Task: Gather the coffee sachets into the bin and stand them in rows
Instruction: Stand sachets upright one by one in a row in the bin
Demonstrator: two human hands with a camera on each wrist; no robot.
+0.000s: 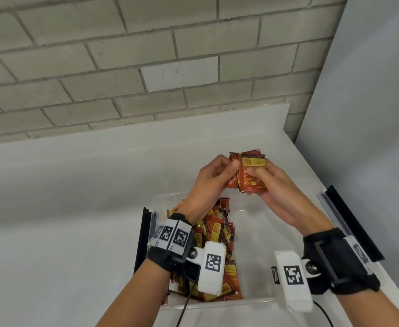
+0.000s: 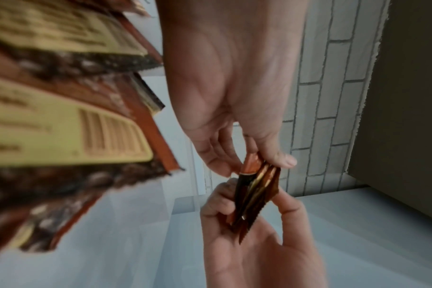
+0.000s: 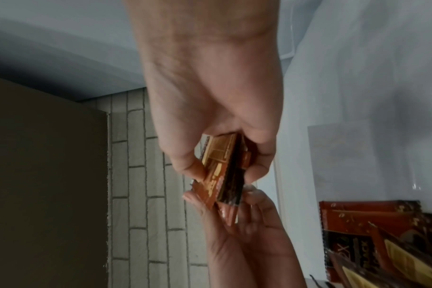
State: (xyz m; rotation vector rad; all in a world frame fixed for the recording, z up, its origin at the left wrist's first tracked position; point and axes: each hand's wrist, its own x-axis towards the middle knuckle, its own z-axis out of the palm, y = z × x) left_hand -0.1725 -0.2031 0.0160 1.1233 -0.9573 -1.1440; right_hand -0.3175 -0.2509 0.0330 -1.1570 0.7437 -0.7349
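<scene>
Nearest the viewer, the clear bin (image 1: 252, 303) sits on the white counter (image 1: 75, 208), its left side already filled with coffee sachets (image 1: 217, 232) that lie overlapped in a loose bank rather than upright rows; its right side is bare. Above the bin's far edge, both hands meet around a small stack of sachets (image 1: 250, 172). The right hand (image 1: 274, 192) grasps the stack, thumb across the front face and fingers curled behind. The left hand (image 1: 208, 182) pinches the stack's left edge between thumb and fingertips, apparently squaring it.

Step in hand, as judged: aligning a gathered handful before placement. The next move calls for lowering the squared stack on edge into the bin's bare side without letting the sachets fan out.
</scene>
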